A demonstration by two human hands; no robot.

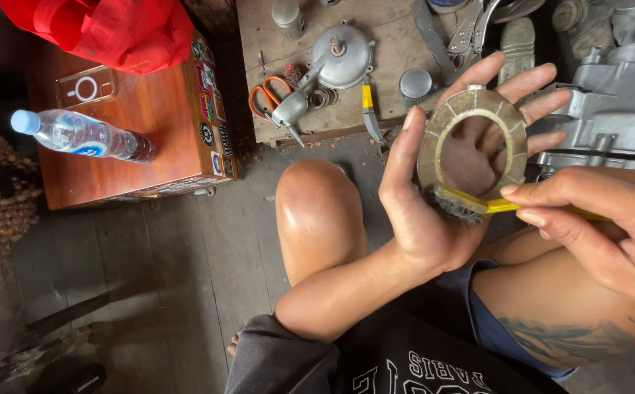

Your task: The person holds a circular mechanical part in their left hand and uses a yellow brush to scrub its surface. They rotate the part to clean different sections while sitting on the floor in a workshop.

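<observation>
Tan friction ring point(434, 138), 1, cradled in left hand point(434, 197); right hand point(595, 226) clamped on 1 yellow wire brush point(478, 206).

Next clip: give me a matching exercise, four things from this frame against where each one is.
Things:
1. ring-shaped friction disc
2. yellow-handled wire brush
3. plastic water bottle
4. orange-handled scissors

Places:
A. lying on the wooden box
B. on the workbench, beside a metal cover
C. in the left hand
D. in the right hand, bristles against the disc's lower edge

Pairs: 1-C, 2-D, 3-A, 4-B
</observation>
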